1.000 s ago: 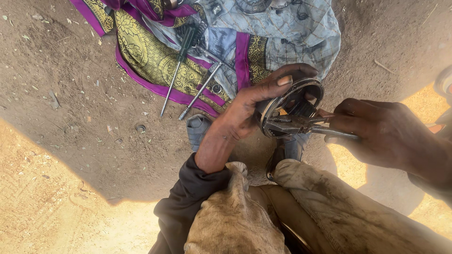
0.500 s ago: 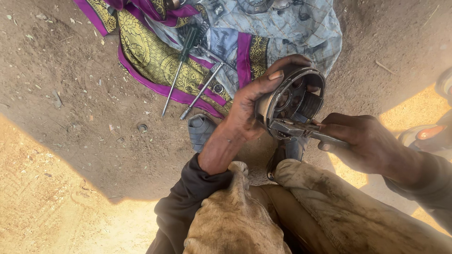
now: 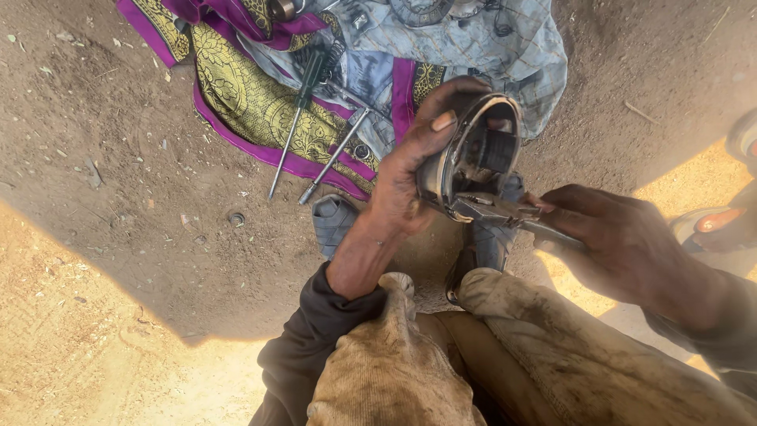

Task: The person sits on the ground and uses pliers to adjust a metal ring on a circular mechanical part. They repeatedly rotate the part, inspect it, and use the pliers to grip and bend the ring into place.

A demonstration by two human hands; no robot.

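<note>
Head view: two hands, left hand (image 3: 410,177) holding one round metal part (image 3: 479,154), right hand (image 3: 611,237) one pliers (image 3: 493,209).

The left hand (image 3: 410,177) grips a round metal ring part (image 3: 481,154), thumb along its rim. At four o'clock of it, the right hand (image 3: 615,237) holds pliers (image 3: 497,209), whose tip touches the ring's lower edge. At ten o'clock, two screwdrivers (image 3: 303,130) lie on a purple-and-gold cloth (image 3: 236,95) spread over the dirt ground (image 3: 118,197).
</note>
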